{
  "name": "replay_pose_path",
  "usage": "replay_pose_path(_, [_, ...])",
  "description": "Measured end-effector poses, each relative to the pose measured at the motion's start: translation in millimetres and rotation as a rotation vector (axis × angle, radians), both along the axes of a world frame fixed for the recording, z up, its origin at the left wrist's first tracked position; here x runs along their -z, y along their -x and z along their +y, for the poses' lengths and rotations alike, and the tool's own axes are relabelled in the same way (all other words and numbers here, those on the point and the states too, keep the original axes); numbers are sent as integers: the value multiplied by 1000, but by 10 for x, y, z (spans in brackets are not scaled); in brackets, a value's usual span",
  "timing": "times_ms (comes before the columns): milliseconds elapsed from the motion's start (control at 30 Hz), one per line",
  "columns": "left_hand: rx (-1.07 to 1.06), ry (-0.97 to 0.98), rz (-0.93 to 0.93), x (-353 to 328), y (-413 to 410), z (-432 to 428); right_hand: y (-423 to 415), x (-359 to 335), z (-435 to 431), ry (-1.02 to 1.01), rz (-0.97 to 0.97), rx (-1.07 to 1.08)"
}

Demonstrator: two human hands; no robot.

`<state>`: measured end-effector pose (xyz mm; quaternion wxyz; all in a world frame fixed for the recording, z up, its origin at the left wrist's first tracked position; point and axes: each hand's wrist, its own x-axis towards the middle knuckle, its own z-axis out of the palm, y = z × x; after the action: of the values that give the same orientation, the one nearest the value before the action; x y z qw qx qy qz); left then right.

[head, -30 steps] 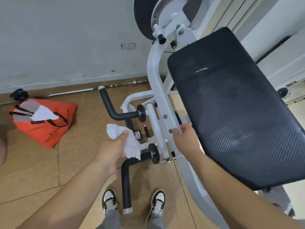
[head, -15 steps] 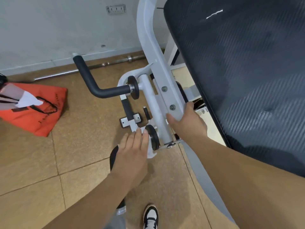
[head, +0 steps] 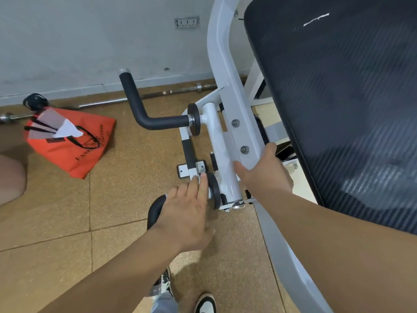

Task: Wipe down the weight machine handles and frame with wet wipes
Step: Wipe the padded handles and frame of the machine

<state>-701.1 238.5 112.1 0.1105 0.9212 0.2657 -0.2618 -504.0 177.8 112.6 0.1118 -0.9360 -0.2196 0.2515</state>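
The weight machine has a white frame (head: 225, 71), a big black pad (head: 338, 109) and two bent black handles. My left hand (head: 187, 213) lies over the near handle (head: 155, 208), fingers stretched toward its black end disc (head: 214, 190). The wet wipe is pressed under the palm and almost wholly hidden. My right hand (head: 264, 175) grips the lower end of the white frame arm, just below two bolts. The far handle (head: 144, 114) sticks out to the left, untouched.
An orange bag (head: 74, 141) with wipes poking out lies on the tan floor at the left. A barbell (head: 180, 90) runs along the wall's foot. Another person's knee (head: 11, 177) shows at the left edge. My shoes (head: 205, 303) stand below the near handle.
My left hand has brought the wipe down from the air onto the near handle and now covers it. My head has moved in closer. The right hand stays on the frame.
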Motion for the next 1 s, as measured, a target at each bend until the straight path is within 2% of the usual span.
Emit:
replay_pose_path(100, [-69,-6,-32,38,37,-115,-3,-13,3,14,-9,-4])
replay_pose_path(267, [-88,-83,-248,149,227,-228,11,-37,12,25,-16,-11])
replay_pose_path(333, [-136,-128,-177,80,153,-94,11,-35,16,31,-21,-11])
replay_pose_path(400, [-161,-214,-26,9,12,6,7,-37,22,32,-22,-7])
replay_pose_path(467, [-161,-214,93,8,-115,16,3,-43,20,27,-18,-2])
replay_pose_path(533, [-192,-203,105,52,-227,25,2,-44,19,16,-10,1])
replay_pose_path(633, [-234,-107,92,108,-372,171,3,-47,16,1,1,8])
replay_pose_path(700, [-178,5,130,160,-402,344,2,-55,18,-5,10,13])
replay_pose_path(733, [-171,125,167,191,-405,452,3,-55,21,-9,14,14])
replay_pose_path(800, [-253,516,246,221,-402,708,5,-52,25,-15,13,16])
replay_pose_path(867, [-335,800,403,202,-426,860,4,-40,19,-13,13,20])
replay_pose_path(900, [-336,830,464,194,-455,890,9,-35,22,-12,13,20])
replay_pose_path(933, [-309,766,484,195,-483,869,11,-26,29,-9,10,17])
replay_pose_path(1000, [-243,482,335,240,-485,712,6,-15,35,0,1,17])
